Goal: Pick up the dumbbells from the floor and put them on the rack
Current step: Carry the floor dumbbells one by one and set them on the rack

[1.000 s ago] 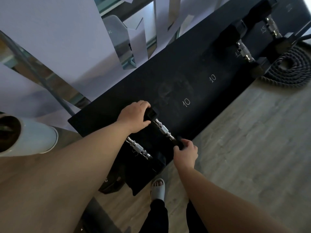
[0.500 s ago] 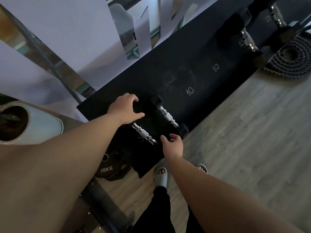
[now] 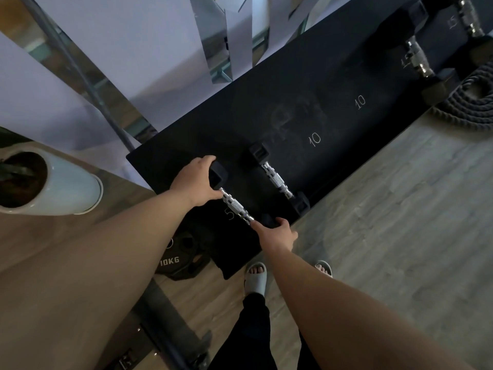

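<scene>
Left hand [image 3: 196, 180] is wrapped over the far black end of the small dumbbell [image 3: 236, 206], and the right hand [image 3: 277, 232] is closed on its near end, so both hands are clamped on the same weight. It lies on the black rack [image 3: 346, 76], right by the chalk "5", close to the rack's left end. Its shiny handle runs on a slant, from far-left to near-right, with one hand at each tip, so neither hand has to reach. The near end sits very close to the rack's front edge, and it could slip off if pushed that way. Just beside it, to the right, lies a second dumbbell [image 3: 277, 180] on the same slant, with only a thin gap between the two. Any sliding should go away from that one, I think. Farther right the rack is bare around the two "10" marks, so there is lots of room there. Two bigger dumbbells [image 3: 416, 57] sit at the far right end. On the floor [image 3: 400, 209] below are a weight plate [image 3: 181, 257], a coiled rope [image 3: 469, 102] and a white plant pot [image 3: 53, 182].
</scene>
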